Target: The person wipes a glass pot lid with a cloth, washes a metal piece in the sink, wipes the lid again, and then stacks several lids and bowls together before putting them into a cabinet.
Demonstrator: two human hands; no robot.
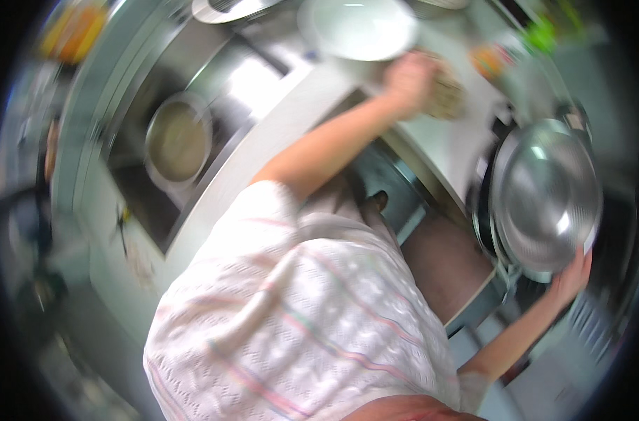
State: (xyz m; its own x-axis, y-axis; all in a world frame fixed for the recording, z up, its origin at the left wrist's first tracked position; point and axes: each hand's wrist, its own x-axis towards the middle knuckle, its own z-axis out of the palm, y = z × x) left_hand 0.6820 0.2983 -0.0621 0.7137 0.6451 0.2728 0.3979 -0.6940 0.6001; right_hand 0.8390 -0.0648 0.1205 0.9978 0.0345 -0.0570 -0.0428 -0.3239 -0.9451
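Note:
Stretched forward over the white counter, my left hand (pixel 411 81) is blurred and closed around a beige-brown crumpled cloth (pixel 446 94), beside a large white bowl (pixel 361 26). Over at the right, my right hand (pixel 572 273) grips the near rim of a wide, round stainless steel bowl (pixel 545 194), its shiny hollow facing up. The steel bowl rests tilted on or over dark cookware (pixel 485 194); what exactly bears it is hidden.
At left, a round container of cloudy liquid (pixel 177 142) stands in a steel sink (pixel 140 189). A drawer (pixel 398 179) is pulled out beneath the counter. Blurred orange (pixel 485 60) and green things (pixel 540 34) lie at the back right. A slotted rack (pixel 590 326) shows at lower right.

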